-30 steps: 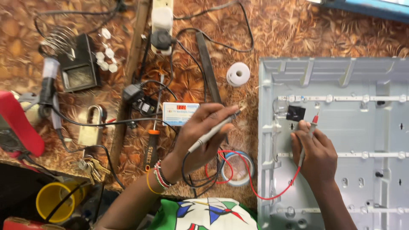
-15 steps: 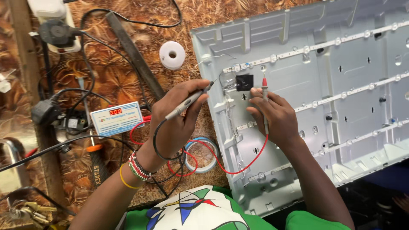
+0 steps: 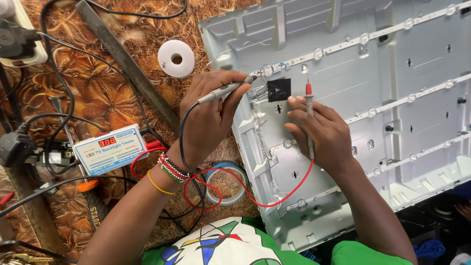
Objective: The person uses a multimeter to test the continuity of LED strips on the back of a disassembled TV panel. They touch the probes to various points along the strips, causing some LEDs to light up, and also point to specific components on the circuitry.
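My left hand (image 3: 208,118) grips a grey test probe (image 3: 226,89) whose tip touches the end of an LED strip (image 3: 343,45) inside the grey metal back panel (image 3: 392,98). In my right hand (image 3: 319,130) is a red-tipped probe (image 3: 308,93), its tip held just right of a black square of tape (image 3: 278,90) on the panel. A red wire (image 3: 289,189) and a black wire run from the probes back to a small white-and-blue tester box (image 3: 110,149) with a red digit display, lying left of my left wrist.
A white tape roll (image 3: 176,58) and a long dark metal bar (image 3: 127,61) lie on the brown patterned tabletop. A blue tape ring (image 3: 225,184) sits under my left forearm. Cables and a black plug (image 3: 12,147) crowd the left side.
The view has shifted and tilted, so the panel now fills the right. My left hand moved right, bringing its probe onto the strip's end. The right hand stays beside the black tape.
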